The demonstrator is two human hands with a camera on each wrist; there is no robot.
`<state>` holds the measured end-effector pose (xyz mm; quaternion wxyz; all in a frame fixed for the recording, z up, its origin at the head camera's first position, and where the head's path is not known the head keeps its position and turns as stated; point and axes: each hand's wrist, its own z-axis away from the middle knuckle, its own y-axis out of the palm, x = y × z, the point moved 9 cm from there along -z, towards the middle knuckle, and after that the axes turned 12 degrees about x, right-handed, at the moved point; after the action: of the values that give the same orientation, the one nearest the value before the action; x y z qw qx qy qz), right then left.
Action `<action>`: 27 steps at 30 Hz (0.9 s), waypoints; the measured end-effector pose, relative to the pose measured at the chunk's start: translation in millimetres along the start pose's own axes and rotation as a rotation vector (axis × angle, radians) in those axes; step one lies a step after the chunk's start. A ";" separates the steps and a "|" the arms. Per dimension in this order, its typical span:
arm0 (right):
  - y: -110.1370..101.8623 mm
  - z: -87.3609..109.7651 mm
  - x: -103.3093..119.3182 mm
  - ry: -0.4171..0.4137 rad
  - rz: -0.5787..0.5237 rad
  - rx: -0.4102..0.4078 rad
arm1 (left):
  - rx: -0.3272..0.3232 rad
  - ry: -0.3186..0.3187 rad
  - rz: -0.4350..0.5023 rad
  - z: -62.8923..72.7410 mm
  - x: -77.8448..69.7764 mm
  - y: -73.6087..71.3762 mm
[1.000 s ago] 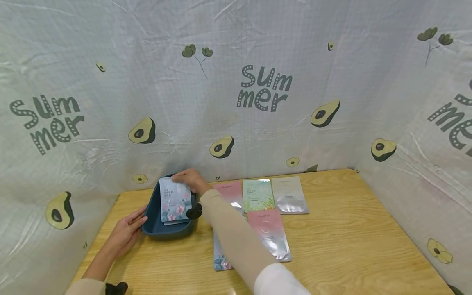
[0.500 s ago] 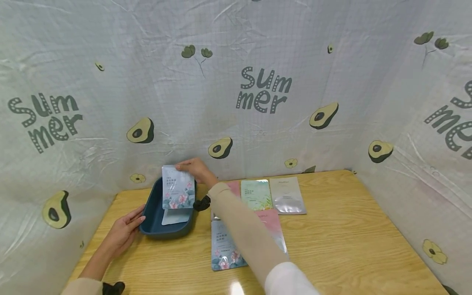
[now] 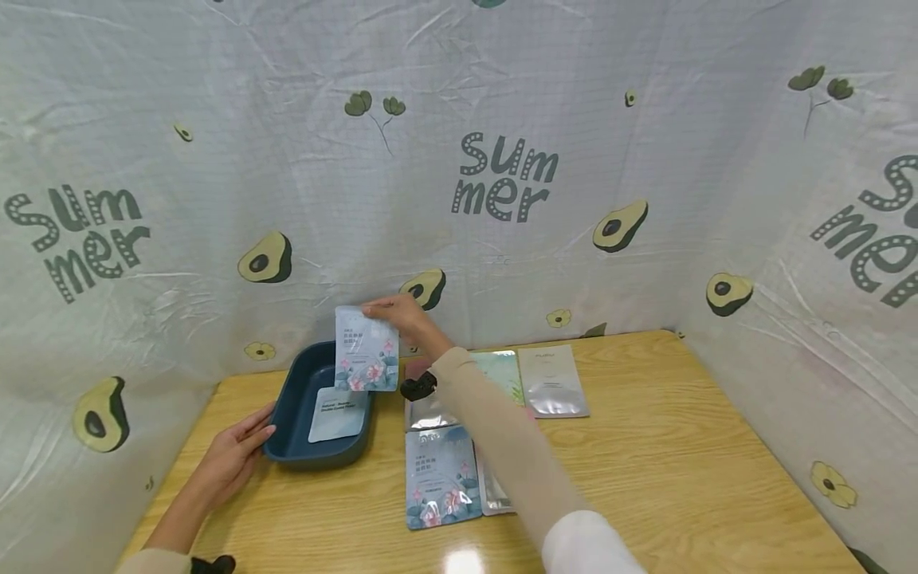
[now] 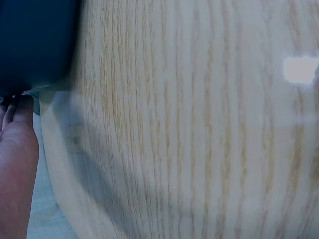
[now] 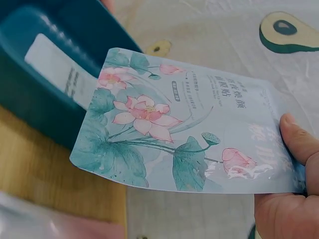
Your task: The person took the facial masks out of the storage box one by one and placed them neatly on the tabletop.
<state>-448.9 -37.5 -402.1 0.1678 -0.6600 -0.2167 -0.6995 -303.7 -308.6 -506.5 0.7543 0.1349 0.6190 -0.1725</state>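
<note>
My right hand [image 3: 397, 312] pinches the top corner of a pale blue sheet mask packet [image 5: 154, 119] printed with pink lotus flowers. In the head view the packet hangs above the right rim of a dark blue plastic bin [image 3: 287, 430]. Inside the bin lies a smaller pale packet [image 3: 337, 414] with dark lettering. At the bin's left side, my left hand [image 3: 233, 456] rests its extended fingers against the wall; the left wrist view shows these fingers [image 4: 22, 107] right at the bin's underside, partly hidden.
On the wooden table [image 3: 667, 446], right of the bin, lie another lotus packet [image 3: 441, 478], a green packet [image 3: 502, 371] and a cream-silver packet [image 3: 552, 383]. Pink-silver packets [image 3: 428, 410] are partly covered by my right arm. A patterned curtain [image 3: 330, 215] rises behind the table.
My right hand has lifted the lotus packet out of the bin and carried it up and rightward, uncovering the smaller packet. My left hand stays at the bin's side.
</note>
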 end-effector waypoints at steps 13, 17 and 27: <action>-52.9 29.6 10.8 -0.002 0.150 -0.040 | 0.010 -0.013 0.011 3.3 1.2 0.4; -71.2 38.1 10.9 -0.025 0.155 -0.061 | 0.005 -0.020 0.020 3.5 1.8 0.6; -110.1 62.4 13.2 -0.024 0.150 -0.107 | -0.004 -0.039 0.016 4.8 4.2 2.7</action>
<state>-454.2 89.5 -395.8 0.1816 -0.6907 -0.1311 -0.6875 -297.6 -308.6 -509.7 0.7677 0.1351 0.6035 -0.1677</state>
